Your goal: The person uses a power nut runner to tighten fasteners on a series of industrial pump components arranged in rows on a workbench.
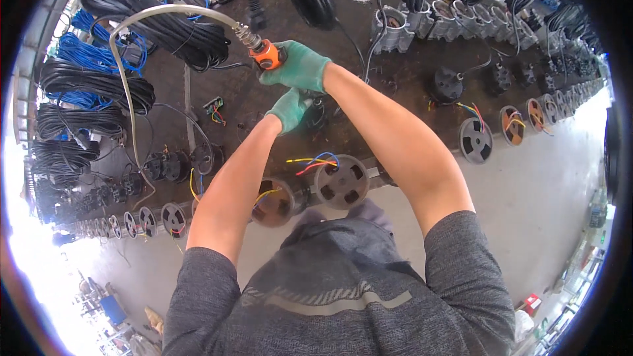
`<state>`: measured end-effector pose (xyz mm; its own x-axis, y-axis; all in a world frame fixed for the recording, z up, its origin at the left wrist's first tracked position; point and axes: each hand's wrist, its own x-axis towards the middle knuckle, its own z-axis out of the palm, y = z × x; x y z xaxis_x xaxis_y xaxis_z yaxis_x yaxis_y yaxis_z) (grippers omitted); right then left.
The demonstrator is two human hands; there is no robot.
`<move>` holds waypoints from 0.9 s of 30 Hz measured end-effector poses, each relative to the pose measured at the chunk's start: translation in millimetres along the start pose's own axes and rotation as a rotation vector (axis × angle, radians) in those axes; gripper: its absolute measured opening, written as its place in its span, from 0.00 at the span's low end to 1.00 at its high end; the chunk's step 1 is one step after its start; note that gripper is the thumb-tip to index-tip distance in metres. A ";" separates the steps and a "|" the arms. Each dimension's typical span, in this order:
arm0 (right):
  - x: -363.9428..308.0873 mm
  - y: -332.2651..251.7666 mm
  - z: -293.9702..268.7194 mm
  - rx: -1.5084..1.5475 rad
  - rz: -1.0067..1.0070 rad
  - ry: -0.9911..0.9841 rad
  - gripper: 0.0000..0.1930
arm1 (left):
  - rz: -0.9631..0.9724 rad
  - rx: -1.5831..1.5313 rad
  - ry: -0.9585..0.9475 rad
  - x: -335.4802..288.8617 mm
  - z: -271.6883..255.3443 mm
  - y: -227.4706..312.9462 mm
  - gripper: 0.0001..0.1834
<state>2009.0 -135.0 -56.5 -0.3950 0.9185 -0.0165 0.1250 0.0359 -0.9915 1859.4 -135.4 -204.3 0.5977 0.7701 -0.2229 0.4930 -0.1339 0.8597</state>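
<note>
My right hand (300,68), in a green glove, is wrapped round an orange air tool (268,57). A pale hose (165,8) joins it through a metal coupling (248,37). The tool's lower end is hidden by my gloves. Just below, my left hand (290,111), gloved in green too, is closed with its fingers by a round black part (317,113) on the dark bench; what they grip is hidden. To their left lies a small circuit board (213,107) with coloured wires.
Coiled black cables (148,16) and blue cables (86,53) crowd the left. Metal motor housings (393,28) line the back right. Along the bench's near edge stand round slotted discs with coloured wires, including a grey disc (341,182). A black cap (446,86) sits right.
</note>
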 end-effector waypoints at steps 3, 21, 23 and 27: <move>1.5 5.4 -5.7 -0.071 -0.049 -0.043 0.18 | -0.014 0.162 0.061 -0.4 9.0 3.3 0.17; -5.0 45.5 -15.3 0.083 -0.159 -0.167 0.18 | 0.046 -0.056 0.282 17.1 35.2 -2.8 0.15; -4.1 45.7 -17.9 0.091 -0.165 -0.167 0.17 | 0.013 0.077 0.222 15.5 30.5 3.8 0.15; -7.6 45.6 -32.6 0.108 -0.096 -0.155 0.16 | -0.097 0.424 0.090 10.4 22.7 23.6 0.16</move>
<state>2047.4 -127.5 -97.4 -0.5371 0.8408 0.0670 -0.0145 0.0702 -0.9974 1891.6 -144.7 -196.7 0.4873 0.8407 -0.2362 0.7712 -0.2874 0.5680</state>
